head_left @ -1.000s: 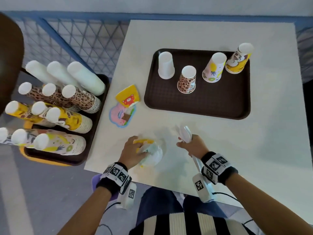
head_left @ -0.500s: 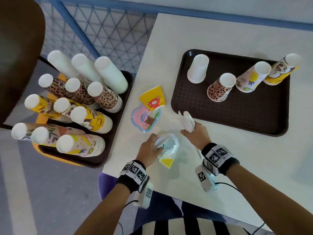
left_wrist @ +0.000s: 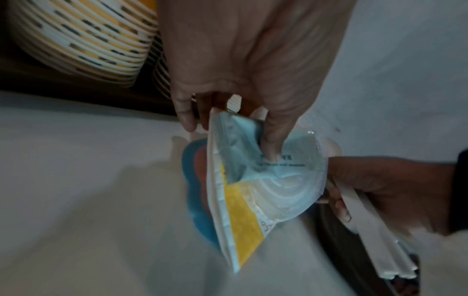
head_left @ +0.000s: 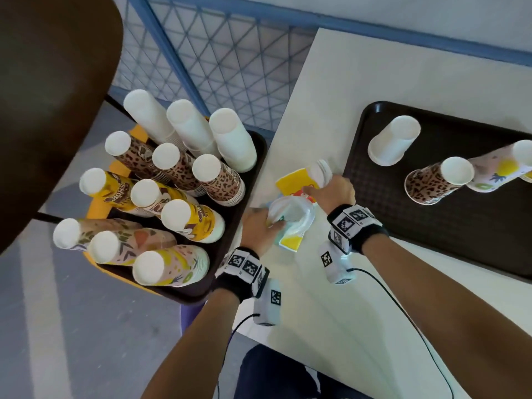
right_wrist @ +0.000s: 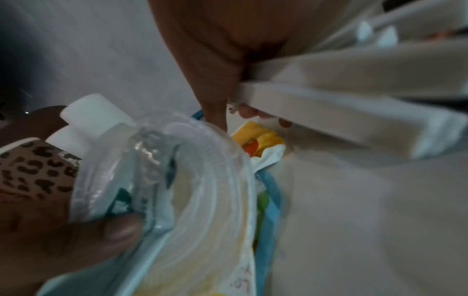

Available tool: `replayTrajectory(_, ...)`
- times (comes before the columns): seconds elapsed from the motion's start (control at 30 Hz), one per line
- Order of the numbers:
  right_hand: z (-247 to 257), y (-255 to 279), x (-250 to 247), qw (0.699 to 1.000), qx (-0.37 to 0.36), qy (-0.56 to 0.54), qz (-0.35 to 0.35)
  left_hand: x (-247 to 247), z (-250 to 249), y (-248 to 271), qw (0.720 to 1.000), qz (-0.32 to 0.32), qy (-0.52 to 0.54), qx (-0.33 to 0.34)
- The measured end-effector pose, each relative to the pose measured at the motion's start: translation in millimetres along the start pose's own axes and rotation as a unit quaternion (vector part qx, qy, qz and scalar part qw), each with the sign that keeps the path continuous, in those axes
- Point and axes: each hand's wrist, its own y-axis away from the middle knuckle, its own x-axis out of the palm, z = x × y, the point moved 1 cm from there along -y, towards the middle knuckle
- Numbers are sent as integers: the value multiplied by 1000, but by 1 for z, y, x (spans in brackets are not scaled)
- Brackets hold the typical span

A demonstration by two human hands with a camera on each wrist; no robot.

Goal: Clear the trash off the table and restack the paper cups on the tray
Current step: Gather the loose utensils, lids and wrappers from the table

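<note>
Your left hand (head_left: pixel 256 226) pinches a clear plastic lid with a yellow-and-blue wrapper (left_wrist: pixel 255 190), thumb pressed into the lid. Your right hand (head_left: pixel 334 194) clenches a bundle of white plastic spoons (left_wrist: pixel 375 232), its fingertips (right_wrist: pixel 217 114) touching the yellow bear wrapper (head_left: pixel 293 182) on the table (head_left: pixel 359 326). Just beyond your right knuckles, upturned paper cups (head_left: pixel 394 144) stand on the brown tray (head_left: pixel 475 254).

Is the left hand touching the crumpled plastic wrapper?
Touching. The left wrist view shows the left hand pinching the crumpled plastic wrapper, one finger pressed into its clear film; the head view agrees.
</note>
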Motion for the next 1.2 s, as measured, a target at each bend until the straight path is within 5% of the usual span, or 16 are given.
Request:
replayTrajectory(0.37, 3, -6, 12, 998, 47, -51, 11, 0, -4, -9, 996, 20, -83, -33)
replayTrajectory(0.67, -35, 15, -8, 986, 18, -166, 18, 20, 34, 32, 996, -3, 25, -85)
replayTrajectory(0.93, -82, 75, -19, 965, -27, -248, 84, 38, 39, 99, 963, -173, 142, -150)
replayTrajectory(1.2, -68, 147, 15, 934, -134, -238, 232, 54, 89, 184, 886, -295, 294, -203)
